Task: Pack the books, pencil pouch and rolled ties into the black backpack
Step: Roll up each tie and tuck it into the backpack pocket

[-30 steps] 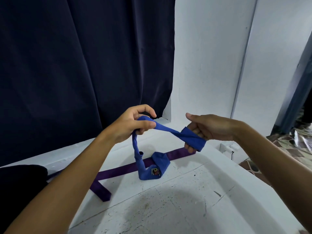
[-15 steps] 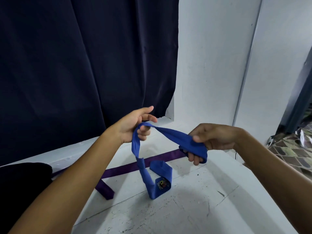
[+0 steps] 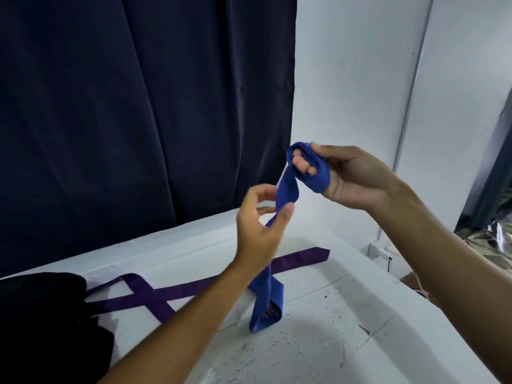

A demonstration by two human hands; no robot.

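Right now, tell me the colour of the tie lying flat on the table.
Purple tie, plain with no visible pattern, seen in the head view.

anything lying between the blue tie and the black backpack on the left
Yes: the purple tie lies unrolled across the white surface between the blue tie and the backpack, one end running under or behind the bag. The left forearm crosses that path too.

Blue tie (image 3: 288, 187): narrow end wound in a small coil round the right-hand fingers (image 3: 300, 163), rest hanging down past the left-hand fingers (image 3: 285, 214), wide end with label touching the tabletop (image 3: 318, 353) below them. Purple tie (image 3: 299, 261): unrolled, flat, crossed over itself, behind the blue one. Black backpack (image 3: 41, 328): far left of the fingers, partly cut off.
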